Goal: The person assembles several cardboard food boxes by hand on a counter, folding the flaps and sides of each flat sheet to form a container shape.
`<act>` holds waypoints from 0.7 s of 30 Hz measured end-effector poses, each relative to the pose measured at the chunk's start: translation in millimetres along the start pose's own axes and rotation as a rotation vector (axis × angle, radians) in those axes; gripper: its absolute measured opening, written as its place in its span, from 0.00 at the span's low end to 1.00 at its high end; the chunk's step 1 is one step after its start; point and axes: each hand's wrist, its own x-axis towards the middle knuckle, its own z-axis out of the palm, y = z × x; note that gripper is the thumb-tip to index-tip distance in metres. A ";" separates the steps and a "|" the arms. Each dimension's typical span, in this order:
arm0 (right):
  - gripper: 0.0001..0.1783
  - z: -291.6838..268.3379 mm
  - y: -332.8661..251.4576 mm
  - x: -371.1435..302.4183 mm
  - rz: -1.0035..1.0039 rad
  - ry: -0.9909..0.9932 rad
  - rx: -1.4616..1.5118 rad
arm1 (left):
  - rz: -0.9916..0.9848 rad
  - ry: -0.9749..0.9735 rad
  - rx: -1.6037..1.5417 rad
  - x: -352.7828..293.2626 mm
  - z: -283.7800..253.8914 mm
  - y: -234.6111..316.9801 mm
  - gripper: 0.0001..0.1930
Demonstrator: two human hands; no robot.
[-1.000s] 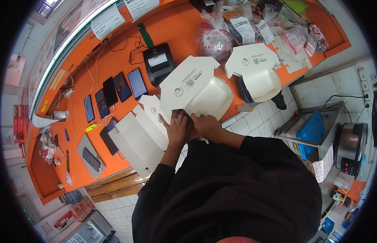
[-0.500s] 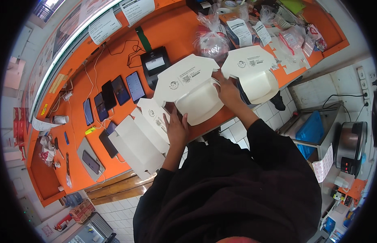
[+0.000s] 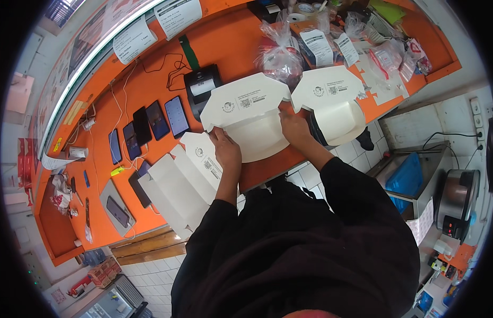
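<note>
A white paper food box (image 3: 259, 139) lies on the orange counter in front of me, its printed lid (image 3: 245, 99) raised at the far side. My left hand (image 3: 226, 149) grips the left back corner, where the lid folds. At the opposite corner, my right hand (image 3: 298, 130) has its fingers closed on the side; the fingertips are partly hidden. A second box (image 3: 339, 123) with its lid up stands close to the right, partly over the counter's edge. Partly unfolded white box cardboard (image 3: 177, 186) lies left of my left hand.
Several phones (image 3: 158, 119) with cables lie on the counter (image 3: 106, 204) to the left. Behind the boxes are a black printer (image 3: 201, 87), a tied clear plastic bag (image 3: 282, 61) and hanging receipts. A blue container (image 3: 405, 175) and a cooker (image 3: 455, 204) stand to the right.
My left hand has moved forward from the box's near left side to its back left corner and closed there. My right hand has shifted slightly down along the right side.
</note>
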 end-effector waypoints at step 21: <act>0.28 -53.5 -42.0 -6.1 0.267 -0.111 -0.096 | 0.166 0.009 -0.270 -18.4 -36.2 -19.9 0.20</act>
